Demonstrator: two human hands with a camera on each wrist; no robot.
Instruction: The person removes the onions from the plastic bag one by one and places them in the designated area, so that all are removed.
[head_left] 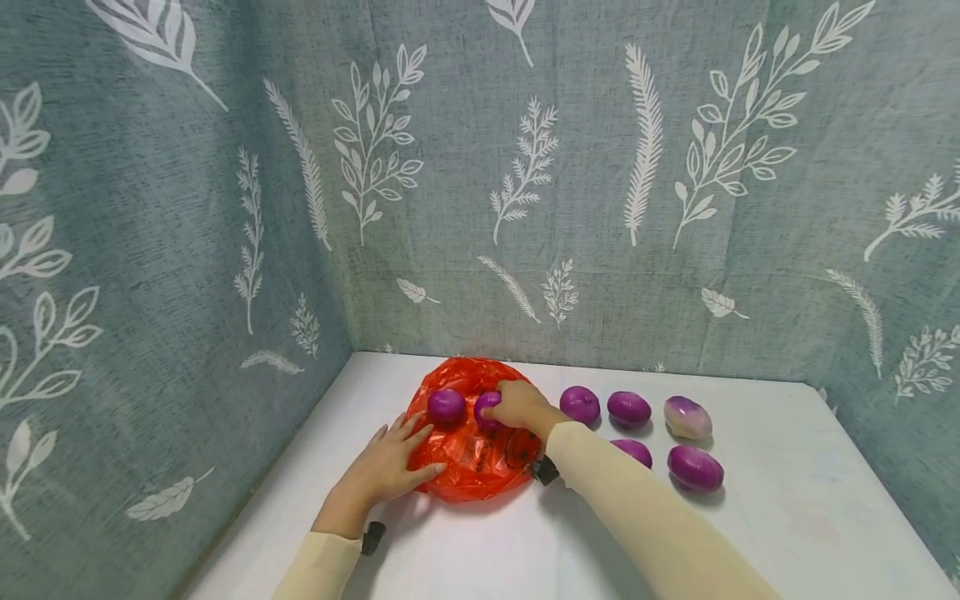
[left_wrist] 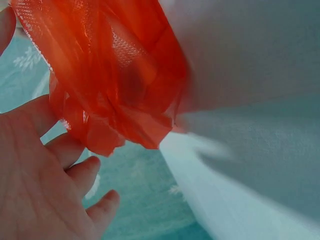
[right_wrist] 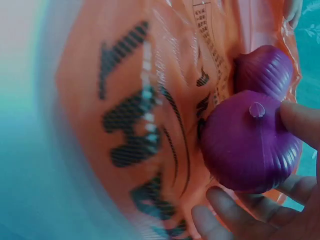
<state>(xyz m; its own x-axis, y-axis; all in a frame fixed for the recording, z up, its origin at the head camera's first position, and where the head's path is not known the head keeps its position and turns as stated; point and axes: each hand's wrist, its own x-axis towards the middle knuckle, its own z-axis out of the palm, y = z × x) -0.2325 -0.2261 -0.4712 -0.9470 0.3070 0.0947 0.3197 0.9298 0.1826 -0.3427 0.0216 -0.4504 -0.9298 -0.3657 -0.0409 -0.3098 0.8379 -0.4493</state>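
An orange-red plastic bag (head_left: 472, 467) lies spread in a round shape on the table, with printed dark lettering visible in the right wrist view. My right hand (head_left: 523, 408) grips a purple onion (right_wrist: 250, 142) over the bag, thumb on one side and fingers curled under the other. Beside it a second purple onion (head_left: 446, 405) sits on the bag. At the bag's near left edge is my left hand (head_left: 386, 462), fingers spread and fairly straight. In the left wrist view its fingers (left_wrist: 37, 112) meet the crumpled bag rim (left_wrist: 115, 100).
Right of the bag, several purple onions (head_left: 695, 468) lie on the white table (head_left: 795, 483), one partly behind my right sleeve (head_left: 637, 508). A paler purple-and-white onion (head_left: 686, 417) lies among them. A leaf-patterned grey-green cloth (head_left: 570, 183) hangs behind and at the left.
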